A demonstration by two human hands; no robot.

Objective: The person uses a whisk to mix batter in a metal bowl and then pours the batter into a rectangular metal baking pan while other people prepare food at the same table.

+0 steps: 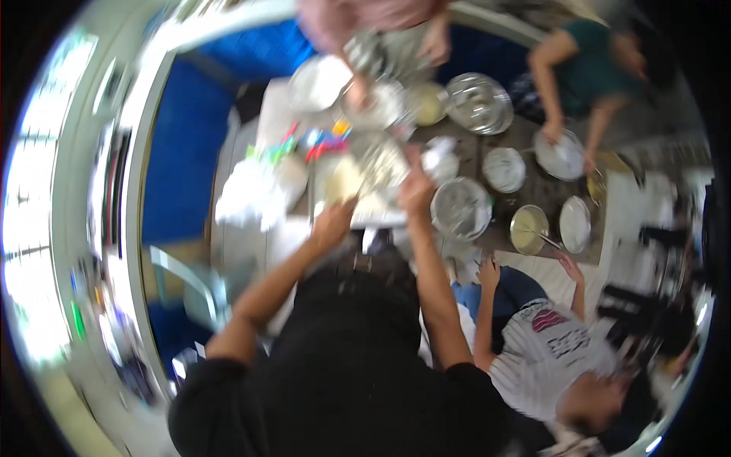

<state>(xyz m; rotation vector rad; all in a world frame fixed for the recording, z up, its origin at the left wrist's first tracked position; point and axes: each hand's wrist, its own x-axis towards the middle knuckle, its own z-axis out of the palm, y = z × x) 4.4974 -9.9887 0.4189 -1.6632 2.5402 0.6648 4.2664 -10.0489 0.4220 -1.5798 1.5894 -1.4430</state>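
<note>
Both of my hands work over a pale tray at the table's near side, blurred by motion. My right hand is closed on the rim of a metal mixing bowl, which is tilted above the tray. Creamy, pale batter coats the bowl's inside. My left hand is closed round a slim utensil, whose end points toward the bowl; its kind is too blurred to tell. Pale yellow batter lies in the tray beside the bowl.
Across the table a person in pink reaches over bowls. To the right, a person in green handles a white bowl; another in white is by a batter bowl with a whisk. A white plastic bag lies left.
</note>
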